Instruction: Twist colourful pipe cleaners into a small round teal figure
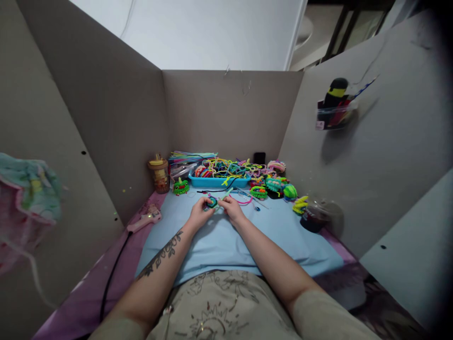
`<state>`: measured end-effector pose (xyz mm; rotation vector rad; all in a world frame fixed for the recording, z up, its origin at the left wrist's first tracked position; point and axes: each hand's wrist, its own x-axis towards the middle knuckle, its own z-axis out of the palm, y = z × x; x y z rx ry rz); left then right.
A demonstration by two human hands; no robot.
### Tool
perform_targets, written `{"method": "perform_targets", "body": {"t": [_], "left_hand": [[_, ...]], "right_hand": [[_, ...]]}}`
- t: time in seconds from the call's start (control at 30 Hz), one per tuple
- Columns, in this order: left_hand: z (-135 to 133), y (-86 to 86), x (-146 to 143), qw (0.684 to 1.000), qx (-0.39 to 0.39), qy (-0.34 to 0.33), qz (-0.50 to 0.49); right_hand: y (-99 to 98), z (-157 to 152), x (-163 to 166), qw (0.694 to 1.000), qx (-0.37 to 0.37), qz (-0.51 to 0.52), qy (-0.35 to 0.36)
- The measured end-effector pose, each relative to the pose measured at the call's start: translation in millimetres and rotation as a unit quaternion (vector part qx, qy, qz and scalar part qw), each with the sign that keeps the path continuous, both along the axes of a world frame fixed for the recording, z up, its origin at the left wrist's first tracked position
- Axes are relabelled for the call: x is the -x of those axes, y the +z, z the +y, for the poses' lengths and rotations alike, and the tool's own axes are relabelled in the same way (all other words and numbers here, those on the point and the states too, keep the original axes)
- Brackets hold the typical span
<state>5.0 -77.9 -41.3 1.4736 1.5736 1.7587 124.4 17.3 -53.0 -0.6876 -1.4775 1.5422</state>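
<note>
My left hand (200,212) and my right hand (230,208) meet over the light blue cloth (226,241). Together they pinch a small coiled pipe-cleaner piece (212,202), dark blue and green, with a light green stem sticking out toward the upper right. Both hands have their fingers curled closed on it. A pink pipe cleaner (244,201) lies just right of my right hand.
A blue tray (215,182) of tangled coloured pipe cleaners stands at the back, with small finished figures (279,186) to its right and a green one (180,187) to its left. A jar (160,174), a pink glue gun (145,220) with black cord, and a dark lidded bowl (316,217) surround the cloth. Cardboard walls enclose three sides.
</note>
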Motion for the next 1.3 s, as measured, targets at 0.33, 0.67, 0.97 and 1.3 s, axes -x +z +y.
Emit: {"method": "perform_targets", "body": {"t": [0.33, 0.67, 0.97, 1.3], "left_hand": [[-3, 2.4, -1, 1.000, 0.018, -0.019, 0.012], [-1, -0.6, 0, 0.997, -0.028, -0.067, 0.001], [-2, -4.3, 4, 0.995, -0.035, 0.007, 0.091], [-2, -8.0, 8, 0.988, -0.043, 0.044, 0.145]], "right_hand": [[-2.6, 0, -1, 0.997, -0.026, -0.004, 0.073], [-4.9, 6, 0, 0.998, 0.029, 0.015, 0.050], [0.0, 5, -5, 0.994, 0.089, 0.028, 0.060], [-0.1, 4, -5, 0.990, 0.105, 0.040, 0.081]]}}
